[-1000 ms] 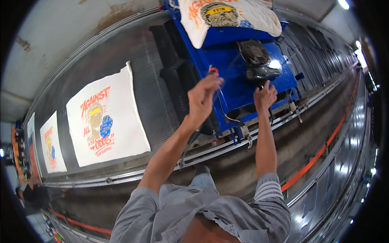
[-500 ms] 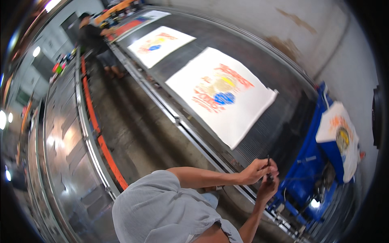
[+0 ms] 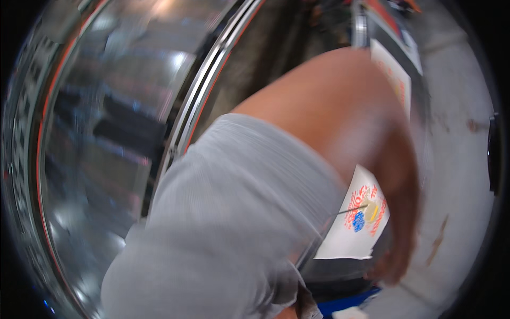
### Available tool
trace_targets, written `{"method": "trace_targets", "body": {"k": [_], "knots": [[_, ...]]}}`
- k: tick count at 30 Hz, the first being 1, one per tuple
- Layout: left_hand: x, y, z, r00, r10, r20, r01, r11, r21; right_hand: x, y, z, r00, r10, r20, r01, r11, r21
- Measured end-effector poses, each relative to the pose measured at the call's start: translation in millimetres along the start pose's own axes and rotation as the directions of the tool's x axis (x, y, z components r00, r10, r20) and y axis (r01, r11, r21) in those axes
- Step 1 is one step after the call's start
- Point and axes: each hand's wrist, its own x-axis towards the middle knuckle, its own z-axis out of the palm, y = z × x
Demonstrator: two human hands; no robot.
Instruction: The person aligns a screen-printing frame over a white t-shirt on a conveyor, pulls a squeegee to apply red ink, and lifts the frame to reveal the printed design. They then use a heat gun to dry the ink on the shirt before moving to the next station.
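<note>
My left arm, in a grey sleeve, is raised large across the picture and bends down on the right. At its end my left hand (image 3: 390, 266) hangs near the lower edge of a white printed sheet (image 3: 340, 242). The hand is smeared by motion, so its fingers and anything in them cannot be made out. The sheet bears red, blue and yellow print and lies on a dark surface (image 3: 329, 274). A thin dark rod (image 3: 351, 209) crosses in front of the print; what holds it is hidden. My right hand is out of sight.
Another white printed sheet (image 3: 390, 66) lies farther up the dark surface, partly behind my arm. A long shiny metal table (image 3: 122, 80) with metal rails (image 3: 204, 74) runs along the left. A blue part (image 3: 348, 303) shows at the bottom, and a pale wall (image 3: 457, 159) stands right.
My view has swung and tilted. Both hands were together around a small dark thing; now my left arm is raised across the view and my right hand has gone from sight.
</note>
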Motion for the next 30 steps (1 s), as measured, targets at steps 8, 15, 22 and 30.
{"method": "trace_targets", "body": {"k": [8,15,22,30], "knots": [[-185,-90,-33,0.908,-0.283,-0.308,0.365,0.897,0.251,178,93,145,0.921,0.327,0.21,-0.307,0.944,-0.122],[-370,-205,27,0.371,-0.758,-0.537,0.839,0.521,-0.156,302,119,275,0.675,0.454,0.582,-0.392,0.889,-0.238],[-489,-160,89,-0.611,-0.762,0.213,0.32,-0.484,-0.814,397,103,421,0.477,0.599,0.643,-0.534,0.779,-0.329],[-614,-367,44,-0.267,-0.95,0.161,0.192,-0.216,-0.958,480,124,592,0.466,0.476,0.745,-0.339,0.874,-0.347]]}}
